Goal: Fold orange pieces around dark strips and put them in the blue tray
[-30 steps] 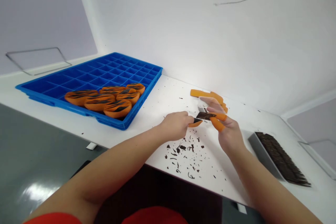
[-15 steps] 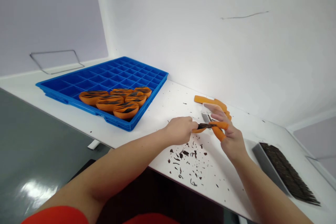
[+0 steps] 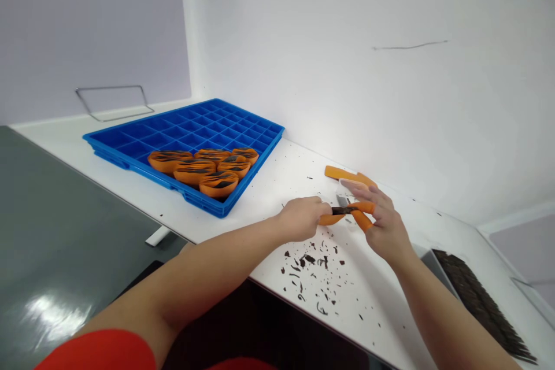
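Observation:
My left hand (image 3: 306,218) is closed on one end of a thin dark brown strip (image 3: 340,210). An orange piece (image 3: 332,219) shows beneath its fingers; whether it is a finger cover or a separate piece I cannot tell. At the strip's other end, my right hand (image 3: 388,228) pinches with thumb and forefinger, both tipped in orange covers (image 3: 363,208). Its other fingers are spread beside a small clear container (image 3: 342,192). Dark flakes (image 3: 309,259) lie scattered on the white table under both hands.
A blue compartment tray (image 3: 125,163) at the left holds several orange-wrapped bundles (image 3: 195,170) of dark layers. Orange flat pieces (image 3: 342,173) lie near the wall. At the right, a grey box (image 3: 437,269) is filled with dark brown strips (image 3: 481,300). The table's front edge runs below my arms.
The view has shifted slightly, so the tray and box sit further right and a little lower. Both hands keep nearly the same grip on the dark strip; more of the orange piece shows by my left fingers.

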`<action>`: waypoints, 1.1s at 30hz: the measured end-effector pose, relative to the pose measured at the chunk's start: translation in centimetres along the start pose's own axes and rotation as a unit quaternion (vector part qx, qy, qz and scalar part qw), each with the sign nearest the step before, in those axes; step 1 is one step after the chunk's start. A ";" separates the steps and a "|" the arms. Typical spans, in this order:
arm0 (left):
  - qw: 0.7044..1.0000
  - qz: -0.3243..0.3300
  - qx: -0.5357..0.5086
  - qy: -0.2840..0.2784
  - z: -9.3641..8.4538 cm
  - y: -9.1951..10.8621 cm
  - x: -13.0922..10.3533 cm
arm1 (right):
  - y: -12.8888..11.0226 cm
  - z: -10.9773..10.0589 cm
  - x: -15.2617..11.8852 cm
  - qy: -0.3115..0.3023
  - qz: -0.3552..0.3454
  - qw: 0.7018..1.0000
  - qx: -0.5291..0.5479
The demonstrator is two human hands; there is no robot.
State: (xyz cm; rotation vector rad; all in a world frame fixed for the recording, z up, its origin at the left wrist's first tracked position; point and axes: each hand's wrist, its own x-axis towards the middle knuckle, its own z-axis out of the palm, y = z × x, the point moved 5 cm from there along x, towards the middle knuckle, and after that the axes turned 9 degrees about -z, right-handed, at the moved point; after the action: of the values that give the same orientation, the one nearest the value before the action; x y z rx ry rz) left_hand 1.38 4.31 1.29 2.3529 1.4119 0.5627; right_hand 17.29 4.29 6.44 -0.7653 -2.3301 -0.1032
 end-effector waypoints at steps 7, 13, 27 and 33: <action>0.998 -0.029 -0.039 0.034 0.2 -0.7 0.4 | 0.4 0.1 -0.1 -0.002 0.003 1.000 -0.016; 0.996 -0.078 -0.048 0.024 0.2 -1.0 0.3 | 0.3 0.2 0.2 -0.008 -0.001 1.000 -0.030; 0.996 -0.076 -0.038 0.038 -0.3 -0.9 0.3 | 0.9 2.6 2.1 -0.151 0.084 0.978 -0.116; 0.994 -0.082 -0.058 0.037 -0.1 -1.2 0.3 | 0.3 3.4 1.6 -0.139 0.050 0.982 -0.116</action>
State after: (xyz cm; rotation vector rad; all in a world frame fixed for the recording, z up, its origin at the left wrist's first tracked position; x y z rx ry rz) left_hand 0.60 5.14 0.89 2.1230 1.5432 0.6719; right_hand 14.52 6.28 4.82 -1.0696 -2.5665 -0.2402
